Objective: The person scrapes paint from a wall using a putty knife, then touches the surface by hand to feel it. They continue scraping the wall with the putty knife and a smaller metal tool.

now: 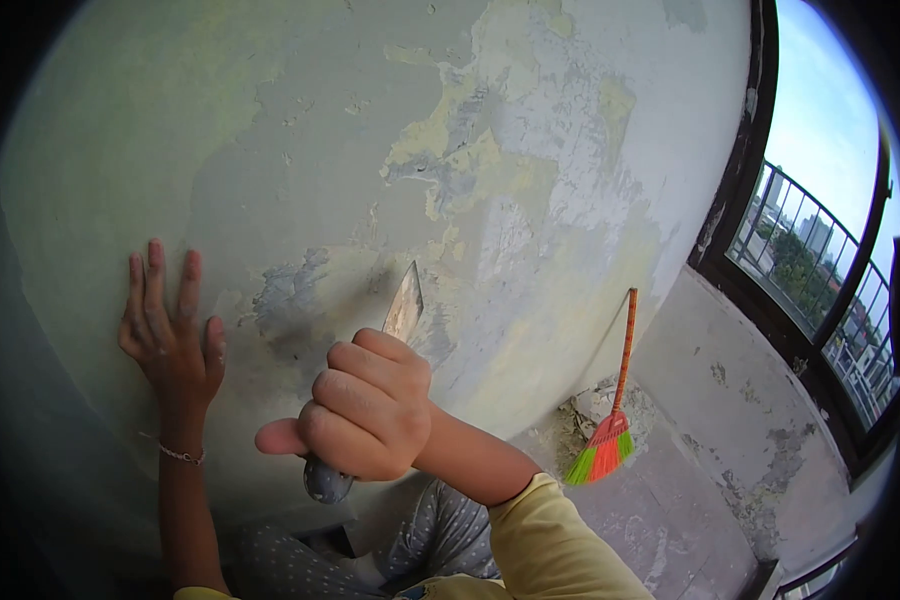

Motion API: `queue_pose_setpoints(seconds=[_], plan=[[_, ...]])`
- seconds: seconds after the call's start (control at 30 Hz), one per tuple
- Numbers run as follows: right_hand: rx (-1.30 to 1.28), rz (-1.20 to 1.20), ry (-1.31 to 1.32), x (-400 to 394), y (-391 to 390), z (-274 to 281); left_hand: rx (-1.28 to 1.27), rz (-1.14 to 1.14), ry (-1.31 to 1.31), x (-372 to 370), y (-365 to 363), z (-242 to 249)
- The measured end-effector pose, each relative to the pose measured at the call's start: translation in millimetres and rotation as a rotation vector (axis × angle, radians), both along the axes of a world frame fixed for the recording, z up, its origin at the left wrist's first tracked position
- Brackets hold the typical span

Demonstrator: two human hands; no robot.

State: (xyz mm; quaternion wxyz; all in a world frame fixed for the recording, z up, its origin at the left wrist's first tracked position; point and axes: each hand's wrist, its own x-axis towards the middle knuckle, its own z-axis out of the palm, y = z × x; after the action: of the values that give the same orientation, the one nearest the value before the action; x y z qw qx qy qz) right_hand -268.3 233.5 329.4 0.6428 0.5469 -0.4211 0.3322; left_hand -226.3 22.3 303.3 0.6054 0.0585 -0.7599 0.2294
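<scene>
One putty knife (pixel 405 308) is clenched in the right hand (pixel 370 410), fist wrapped round the handle, thumb stuck out sideways, blade pointing up past the knuckles. Handle butt is exposed below the fist. Left hand (pixel 170 340) is unloaded, fingers spread on the painted wall (pixel 340 220), apparently for bracing; a bracelet (pixel 181 456) is worn at that wrist. Blade-to-wall contact can't be told from this angle.

Between the hands, a rough grey patch (pixel 288 285) is exposed; above the right hand, ragged yellowish and white areas are seen. Step in hand, as judged: scraping of loose coating. For the next stroke, a low blade angle under a lifted edge is called for, with left fingers kept out of the blade's path.

Right of the right hand, a broom (pixel 610 430) is propped near a debris heap (pixel 576 412). Farther right, a dark-framed window (pixel 810 180) is set above a low ledge.
</scene>
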Motion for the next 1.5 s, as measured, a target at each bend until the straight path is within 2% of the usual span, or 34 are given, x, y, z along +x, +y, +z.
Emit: queue_pose_setpoints(seconds=[0.1,0.2,0.27,0.33,0.37,0.47,0.53,0.57,0.63,0.67,0.73,0.77,0.83,0.87,1.0,1.07,1.1,1.27,1.33,1.37,1.43,1.5], plan=[[-0.155,-0.268,-0.119,-61.1,0.2,-0.8,-0.003,0.012,-0.014,1.7,0.8,-4.4],[-0.287,-0.32,-0.236,-64.9,17.1,-0.5,-0.005,0.016,0.006,-0.1,-2.0,-5.1],[-0.216,-0.049,-0.146,-26.9,12.2,9.6,-0.008,-0.013,0.007,-2.8,-0.2,-5.0],[-0.202,0.056,-0.041,1.9,-3.1,12.6,-0.013,0.005,0.034,-3.6,3.5,-4.4],[-0.222,0.042,-0.052,-5.8,-5.9,12.0,-0.033,-0.009,0.02,-4.2,4.9,-5.2],[-0.28,-0.264,-0.134,-57.1,-6.2,11.7,-0.007,0.041,0.012,-1.7,6.9,-7.5],[-0.279,-0.299,-0.187,-64.9,3.0,4.5,-0.009,0.017,0.026,-3.5,6.0,-8.8],[-0.287,-0.296,-0.182,-53.0,4.7,8.2,-0.017,0.018,0.033,-3.2,6.3,-8.2],[-0.271,0.014,-0.113,-17.6,5.5,11.7,-0.019,0.011,0.03,-3.1,8.3,-7.5],[-0.285,0.013,-0.122,-13.2,4.4,12.6,-0.033,0.011,0.021,-4.6,8.9,-7.7],[-0.267,0.089,-0.066,-7.6,-1.2,11.9,-0.013,0.168,0.026,-7.6,8.3,-11.3],[-0.239,0.019,-0.156,-25.6,1.8,11.8,-0.027,0.169,0.019,-7.1,7.8,-11.7],[-0.282,-0.033,-0.146,-31.2,-4.9,8.7,-0.024,0.019,0.041,-6.7,8.1,-12.3],[-0.315,-0.089,-0.131,-31.6,-6.5,10.1,-0.031,0.02,0.043,-7.9,8.2,-13.0],[-0.386,0.073,-0.125,-10.1,3.1,15.9,-0.047,0.046,0.046,-7.8,11.6,-8.8],[-0.337,0.126,-0.092,-8.6,2.4,13.2,-0.07,0.041,0.022,-6.6,11.9,-8.1],[-0.374,0.057,-0.19,-33.6,2.7,11.9,-0.052,0.05,0.033,-7.1,10.3,-11.5],[-0.48,0.019,-0.233,-11.9,0.0,25.5,-0.039,0.034,0.05,-10.6,0.2,-18.6],[-0.518,0.053,-0.211,-9.2,2.6,31.6,0.264,0.04,-0.01,-20.3,-8.8,-21.8],[-0.525,0.068,-0.192,-10.1,3.3,31.6,0.259,0.038,-0.008,-18.4,-4.9,-19.4],[-0.437,0.06,-0.243,-33.9,9.7,25.9,-0.035,0.041,0.049,-7.3,7.2,-14.8],[-0.514,0.035,-0.294,-31.1,7.4,37.2,-0.038,0.035,0.048,-8.3,8.7,-13.6]])
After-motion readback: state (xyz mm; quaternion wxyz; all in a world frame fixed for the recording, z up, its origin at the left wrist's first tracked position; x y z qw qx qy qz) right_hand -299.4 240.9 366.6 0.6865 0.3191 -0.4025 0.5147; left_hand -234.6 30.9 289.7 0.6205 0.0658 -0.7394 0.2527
